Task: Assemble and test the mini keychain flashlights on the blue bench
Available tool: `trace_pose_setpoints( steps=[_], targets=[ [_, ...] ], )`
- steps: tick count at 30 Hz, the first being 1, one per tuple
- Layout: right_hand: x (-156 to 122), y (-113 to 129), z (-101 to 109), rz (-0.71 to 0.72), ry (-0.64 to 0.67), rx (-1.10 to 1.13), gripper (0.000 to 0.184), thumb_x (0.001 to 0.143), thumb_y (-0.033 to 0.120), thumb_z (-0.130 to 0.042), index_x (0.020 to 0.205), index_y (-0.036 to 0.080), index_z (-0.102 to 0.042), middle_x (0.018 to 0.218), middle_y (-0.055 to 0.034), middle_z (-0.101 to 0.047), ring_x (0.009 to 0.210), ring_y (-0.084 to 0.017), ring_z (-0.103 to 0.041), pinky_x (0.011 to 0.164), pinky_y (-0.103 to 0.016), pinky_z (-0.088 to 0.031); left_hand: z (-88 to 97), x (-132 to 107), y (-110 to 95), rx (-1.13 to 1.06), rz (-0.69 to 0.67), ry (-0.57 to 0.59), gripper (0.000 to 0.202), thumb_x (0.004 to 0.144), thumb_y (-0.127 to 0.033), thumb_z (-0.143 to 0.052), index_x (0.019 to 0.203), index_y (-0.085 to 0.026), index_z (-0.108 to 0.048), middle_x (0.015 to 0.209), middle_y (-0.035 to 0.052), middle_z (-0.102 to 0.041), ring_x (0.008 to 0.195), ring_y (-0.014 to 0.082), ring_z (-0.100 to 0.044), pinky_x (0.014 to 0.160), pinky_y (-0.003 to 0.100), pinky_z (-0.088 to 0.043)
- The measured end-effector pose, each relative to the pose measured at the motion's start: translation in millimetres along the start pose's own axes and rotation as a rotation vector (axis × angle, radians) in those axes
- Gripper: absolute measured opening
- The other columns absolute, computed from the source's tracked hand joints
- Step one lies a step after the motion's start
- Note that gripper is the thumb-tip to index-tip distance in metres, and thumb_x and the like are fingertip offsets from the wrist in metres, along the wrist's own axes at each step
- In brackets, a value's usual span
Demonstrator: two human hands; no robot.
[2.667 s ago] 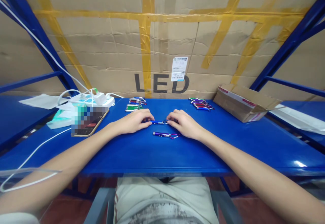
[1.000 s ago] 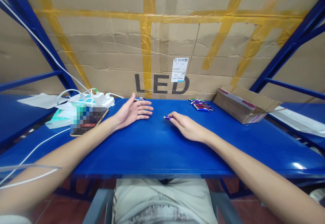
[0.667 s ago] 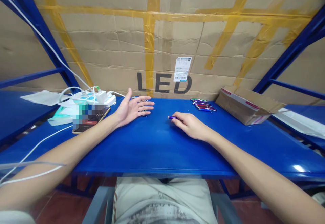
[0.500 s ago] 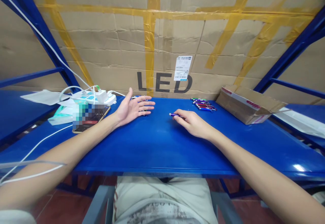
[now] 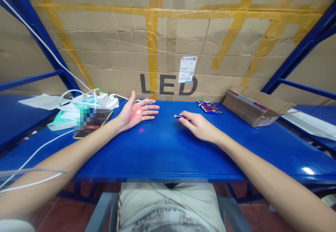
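My right hand [image 5: 195, 124] is closed around a small purple laser pointer [image 5: 177, 116], whose silver tip sticks out to the left. Over the left part of the blue table, my left hand [image 5: 136, 113] is open, palm turned to the right and fingers stretched out. A bright red light spot [image 5: 138, 112] shines on that palm, and a fainter pink dot glows on the table below it. Some small pens or pointers lie partly hidden behind the left fingers. Beyond my right hand is a row of several similar pointers [image 5: 210, 108] in green, red and blue.
An open cardboard box [image 5: 256, 109] stands at the right. On the left lie a phone [image 5: 96, 121], a white power strip [image 5: 105, 101] with cables, and green-and-white packets [image 5: 63, 118]. A large taped cardboard sheet [image 5: 118, 49] marked LED closes off the back of the blue table [image 5: 162, 155].
The red light spot has appeared on my left palm, with a pink dot on the table. Both hands keep nearly the same place, and the view has shifted slightly.
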State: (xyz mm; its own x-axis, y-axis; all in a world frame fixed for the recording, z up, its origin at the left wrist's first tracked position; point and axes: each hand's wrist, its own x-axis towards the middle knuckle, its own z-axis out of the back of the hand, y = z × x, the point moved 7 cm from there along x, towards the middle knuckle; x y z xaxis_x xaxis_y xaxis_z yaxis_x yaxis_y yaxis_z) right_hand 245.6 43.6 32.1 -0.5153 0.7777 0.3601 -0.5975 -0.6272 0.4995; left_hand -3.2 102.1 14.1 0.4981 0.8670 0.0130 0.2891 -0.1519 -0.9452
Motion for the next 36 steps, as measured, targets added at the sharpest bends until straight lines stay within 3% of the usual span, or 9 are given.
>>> trace_pose_setpoints(
  steps=[18,22,27,29,32,36],
  targets=[
    [-1,-1,-5,-0.033,0.03,0.023,0.031,0.113,0.044,-0.048,0.112,0.022,-0.07,0.103,-0.0063,-0.079,0.091,-0.025,-0.072,0.086,-0.036,-0.051,1.3,1,-2,0.028,-0.022,0.055,0.097,0.1,-0.091,-0.025,0.14,-0.013,-0.069,0.142,0.0251,-0.072,0.126,0.0388,-0.072,0.102,0.05,-0.06],
    [-1,-1,-7,-0.033,0.046,0.037,0.033,0.114,0.045,-0.047,0.117,0.022,-0.071,0.111,-0.0079,-0.08,0.097,-0.026,-0.073,0.091,-0.038,-0.053,0.1,1,-3,0.075,-0.033,0.039,0.094,0.099,-0.092,-0.033,0.136,-0.014,-0.07,0.138,0.0238,-0.073,0.123,0.0378,-0.072,0.099,0.048,-0.061],
    [-1,6,-12,0.043,0.071,0.045,0.033,0.116,0.045,-0.046,0.123,0.023,-0.07,0.119,-0.0081,-0.08,0.104,-0.026,-0.074,0.095,-0.038,-0.054,-16.3,-4,-1,0.483,-0.146,0.021,0.062,0.095,-0.07,-0.073,0.123,-0.015,-0.075,0.111,0.0154,-0.08,0.093,0.0254,-0.074,0.08,0.034,-0.057],
    [-1,10,-16,0.054,0.098,0.043,0.032,0.116,0.044,-0.047,0.127,0.024,-0.069,0.122,-0.0084,-0.079,0.106,-0.026,-0.074,0.095,-0.038,-0.054,-31.0,-9,2,0.707,-0.225,0.058,0.052,0.098,-0.065,-0.072,0.113,-0.015,-0.077,0.098,0.012,-0.079,0.079,0.0215,-0.07,0.074,0.034,-0.054],
    [-1,16,-24,0.068,0.131,0.032,0.03,0.116,0.042,-0.047,0.126,0.024,-0.068,0.123,-0.0097,-0.079,0.108,-0.026,-0.074,0.095,-0.038,-0.055,-51.8,-17,8,0.932,-0.296,0.143,0.042,0.101,-0.058,-0.072,0.116,-0.019,-0.078,0.091,0.007,-0.077,0.082,0.022,-0.069,0.076,0.033,-0.052],
    [0,24,-31,0.082,0.156,0.033,0.028,0.116,0.04,-0.047,0.116,0.023,-0.068,0.115,-0.0092,-0.079,0.101,-0.025,-0.074,0.089,-0.036,-0.054,-64.2,-24,10,1.118,-0.349,0.182,0.041,0.103,-0.058,-0.068,0.12,-0.022,-0.074,0.091,0.0035,-0.075,0.078,0.02,-0.066,0.073,0.032,-0.049]
  ],
)
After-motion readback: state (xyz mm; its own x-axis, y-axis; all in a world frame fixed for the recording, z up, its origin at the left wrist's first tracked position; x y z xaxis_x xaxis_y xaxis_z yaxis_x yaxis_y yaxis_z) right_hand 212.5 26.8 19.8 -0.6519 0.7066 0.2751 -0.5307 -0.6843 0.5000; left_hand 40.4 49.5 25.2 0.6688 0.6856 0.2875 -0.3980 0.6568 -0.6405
